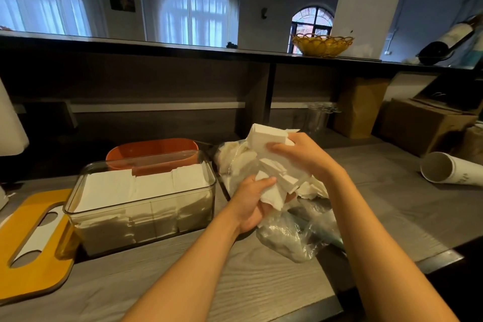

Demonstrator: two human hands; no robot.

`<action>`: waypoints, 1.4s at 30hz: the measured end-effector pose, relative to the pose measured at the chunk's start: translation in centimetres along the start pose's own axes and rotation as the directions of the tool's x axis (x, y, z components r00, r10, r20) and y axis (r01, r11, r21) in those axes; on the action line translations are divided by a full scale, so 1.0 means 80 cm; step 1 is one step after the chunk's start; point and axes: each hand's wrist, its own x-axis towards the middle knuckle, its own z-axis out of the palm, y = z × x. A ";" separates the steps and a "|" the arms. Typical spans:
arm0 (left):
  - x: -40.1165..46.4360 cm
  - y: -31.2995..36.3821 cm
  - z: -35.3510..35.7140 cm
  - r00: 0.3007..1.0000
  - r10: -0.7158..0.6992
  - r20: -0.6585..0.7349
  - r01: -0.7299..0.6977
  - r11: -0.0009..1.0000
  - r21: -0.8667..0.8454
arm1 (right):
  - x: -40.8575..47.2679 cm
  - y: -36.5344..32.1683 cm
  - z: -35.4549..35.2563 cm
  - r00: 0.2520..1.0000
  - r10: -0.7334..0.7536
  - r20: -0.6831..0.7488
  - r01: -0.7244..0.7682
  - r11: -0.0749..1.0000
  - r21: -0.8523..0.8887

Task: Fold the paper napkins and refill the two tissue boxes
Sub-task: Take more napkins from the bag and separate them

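Right hand (300,154) clenched on a stack of napkins (266,136), lifted above the plastic bag (290,232). Left hand (251,204) grips loose napkins at the bag mouth. Clear tissue box (141,206) sits left on the surface (235,282), full, lid (34,243) off beside it. Orange box (151,150) behind.

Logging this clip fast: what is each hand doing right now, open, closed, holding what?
Left hand: closed on loose napkins over the plastic bag.
Right hand: closed on a napkin stack.
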 end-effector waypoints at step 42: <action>0.013 -0.001 -0.016 0.982 -0.005 -0.190 -0.002 0.999 -0.039 | -0.005 0.035 0.062 0.880 0.356 -0.314 -0.226 0.896 0.383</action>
